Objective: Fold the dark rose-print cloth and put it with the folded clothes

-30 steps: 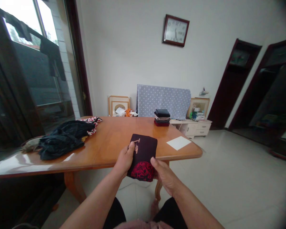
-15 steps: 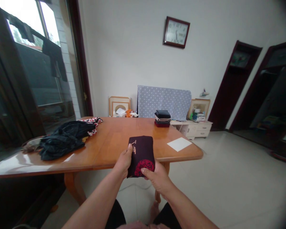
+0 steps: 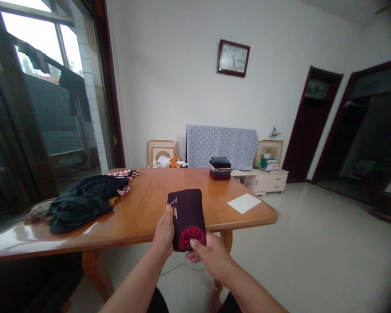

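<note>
A dark purple folded garment with a red round print and small pale lettering is held up before the table's front edge. My left hand grips its left side, thumb on top beside the lettering. At the lower right corner, my right hand pinches it with the thumb over the red print and the fingers underneath. On the table, a stack of folded dark clothes stands toward the back right. A loose heap of dark clothes lies at the left, with a red-and-white patterned piece behind it.
The wooden table spans the view, its front edge just beyond my hands. A white sheet of paper lies near its right end. Behind stand a blue cloth-covered object and a low white cabinet. A wall clock hangs above.
Both hands and the folded garment have shifted slightly left and down in view. My right fingers now show more below the garment. My head view has tilted up a little.
</note>
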Action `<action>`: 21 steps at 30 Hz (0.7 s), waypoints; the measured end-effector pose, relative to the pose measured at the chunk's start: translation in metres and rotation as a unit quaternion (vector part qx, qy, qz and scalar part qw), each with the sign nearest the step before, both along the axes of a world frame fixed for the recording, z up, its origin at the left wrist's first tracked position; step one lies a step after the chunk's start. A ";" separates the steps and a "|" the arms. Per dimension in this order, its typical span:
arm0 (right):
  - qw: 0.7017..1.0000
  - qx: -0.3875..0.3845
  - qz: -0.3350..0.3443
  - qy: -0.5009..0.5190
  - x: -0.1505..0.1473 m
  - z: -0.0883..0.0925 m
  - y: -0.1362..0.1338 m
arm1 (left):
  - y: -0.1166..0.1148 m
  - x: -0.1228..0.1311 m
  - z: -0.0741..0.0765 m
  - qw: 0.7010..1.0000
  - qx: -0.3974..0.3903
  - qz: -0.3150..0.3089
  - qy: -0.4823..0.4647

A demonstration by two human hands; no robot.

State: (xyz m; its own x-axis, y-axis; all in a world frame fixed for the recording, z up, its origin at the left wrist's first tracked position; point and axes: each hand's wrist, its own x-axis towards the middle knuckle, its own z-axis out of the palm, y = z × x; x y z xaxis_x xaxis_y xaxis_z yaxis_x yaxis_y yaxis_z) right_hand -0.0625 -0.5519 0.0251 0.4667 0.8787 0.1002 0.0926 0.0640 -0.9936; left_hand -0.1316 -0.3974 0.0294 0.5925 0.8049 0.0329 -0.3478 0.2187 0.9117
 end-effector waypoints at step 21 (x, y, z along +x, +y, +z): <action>0.987 0.139 0.081 0.010 -0.001 0.050 -0.034 | -0.017 -0.046 0.030 0.919 0.383 0.064 0.067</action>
State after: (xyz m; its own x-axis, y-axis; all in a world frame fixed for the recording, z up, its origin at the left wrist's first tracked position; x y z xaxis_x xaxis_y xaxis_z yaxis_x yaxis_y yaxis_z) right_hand -0.0630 -0.5856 0.0754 0.3258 0.8820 0.3405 0.0392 0.3472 -0.9370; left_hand -0.1773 -0.4148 0.0593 0.5341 0.6397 0.5527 -0.1997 -0.5398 0.8178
